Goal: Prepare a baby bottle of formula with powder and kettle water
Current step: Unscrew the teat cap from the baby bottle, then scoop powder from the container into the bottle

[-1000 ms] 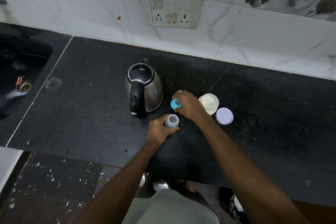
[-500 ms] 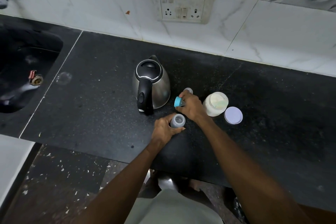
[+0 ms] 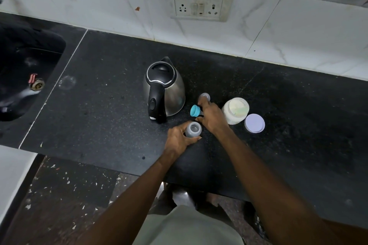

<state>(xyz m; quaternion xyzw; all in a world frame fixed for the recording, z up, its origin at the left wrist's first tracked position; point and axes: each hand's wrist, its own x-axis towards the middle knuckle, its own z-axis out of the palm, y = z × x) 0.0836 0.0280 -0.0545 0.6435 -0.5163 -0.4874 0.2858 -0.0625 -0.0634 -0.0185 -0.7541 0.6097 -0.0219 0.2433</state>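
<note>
On the counter, two hands at work.
Left hand grips the bottle; just beyond it, right hand holds the teal ring.

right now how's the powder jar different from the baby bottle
The powder jar is wider and cream-white, holding pale powder; the baby bottle is narrower, grey and translucent, and looks empty. The jar stands free with no hand on it, while the left hand grips the bottle. Both stand upright and uncapped on the black counter.
</note>
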